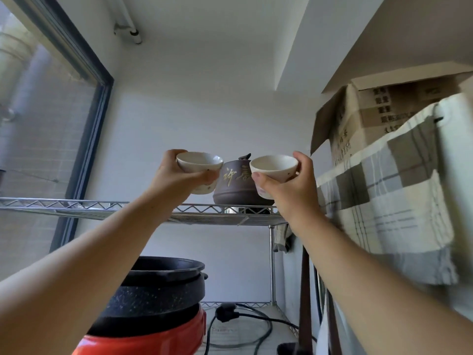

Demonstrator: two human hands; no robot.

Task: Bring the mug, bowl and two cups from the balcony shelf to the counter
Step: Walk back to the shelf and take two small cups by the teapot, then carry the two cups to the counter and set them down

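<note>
Left hand [179, 175] raised to shelf height, fingers wrapped from the left and below around a small white cup [199, 163], clamped on it with the rim up and roughly level. Just under that hand, half hidden behind the knuckles, another pale vessel [203, 188] apparently resting on the wire shelf [76, 204]; mug or bowl, impossible to tell. Between the two hands and behind them, a brown clay pot [236, 184] with gold characters, standing on the shelf. Right hand [289, 187] mirrored on the other side, thumb across the near wall and fingers behind, closed on a second white cup [275, 166], also upright; a further pale piece [263, 192] peeping out below the thumb, identity unclear. Both cups held clear above the shelf wire, each nearer its own hand than anything else, so no crossing of arms called for. Judged from this: cups in hand, lift in progress, counter nowhere in view, presumably behind or below. Coming move turning on drawing both cups straight back toward the body, rims kept level, clear of the clay pot between them and of the checked towel [384, 190] just right of the right forearm.
</note>
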